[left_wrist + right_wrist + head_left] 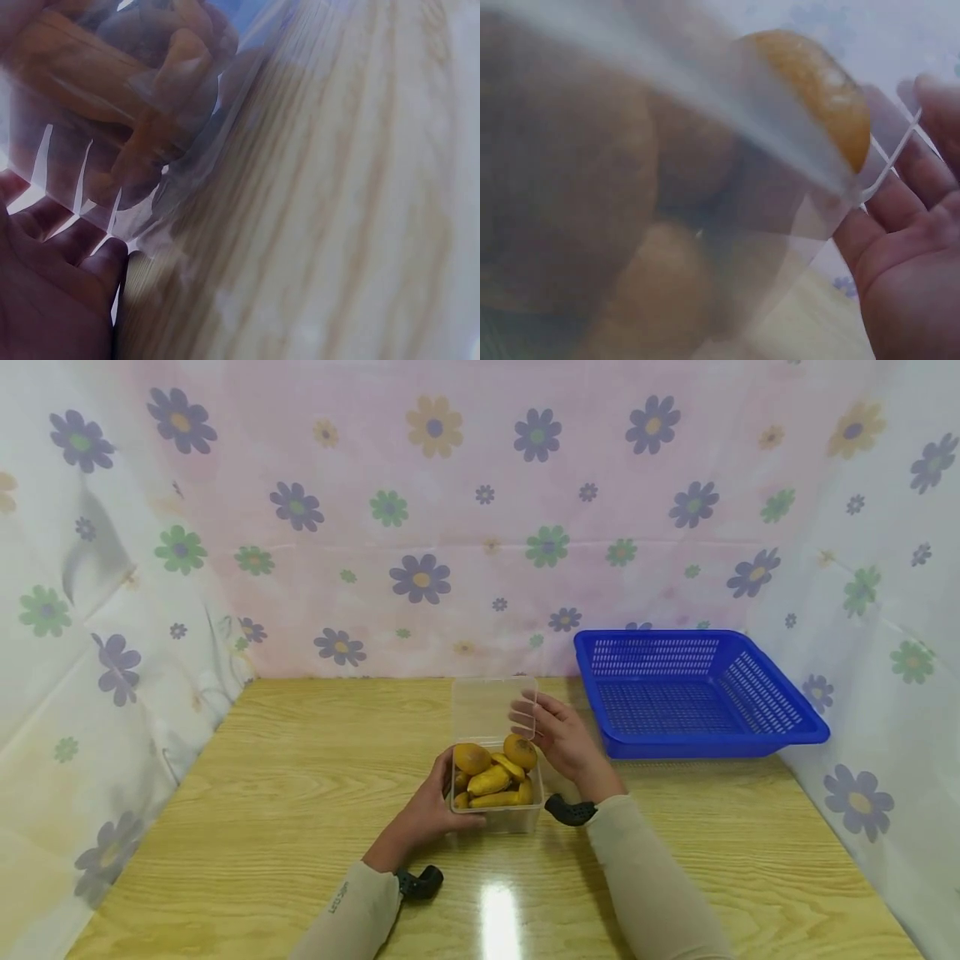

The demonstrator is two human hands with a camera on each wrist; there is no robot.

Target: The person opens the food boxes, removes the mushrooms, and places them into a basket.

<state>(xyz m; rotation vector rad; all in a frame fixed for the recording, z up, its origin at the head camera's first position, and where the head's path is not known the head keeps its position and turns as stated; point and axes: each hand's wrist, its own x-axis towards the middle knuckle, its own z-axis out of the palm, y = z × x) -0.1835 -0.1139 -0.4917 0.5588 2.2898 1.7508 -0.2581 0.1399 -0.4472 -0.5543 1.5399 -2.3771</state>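
A flowered cloth (480,485) stands along the far, left and right edges of the wooden tabletop (300,810). The blue basket (697,747) sits at the far right corner, with a gap of wood between it and the box. The left sleeve (345,920) bears dark writing too small to read. The clear box (510,823) is around the tabletop's middle, with a wide stretch of wood reaching to the left edge. The left hand (429,806) grips the box's left side, thumb along its near wall. The right hand (567,745) has its fingers fairly straight and slightly apart, touching the clear lid (487,706) from behind at its right edge; the lid stands raised at the box's far rim. Inside, yellow fruit (491,781) fills the box between both hands, a round one (520,750) at the far right corner.
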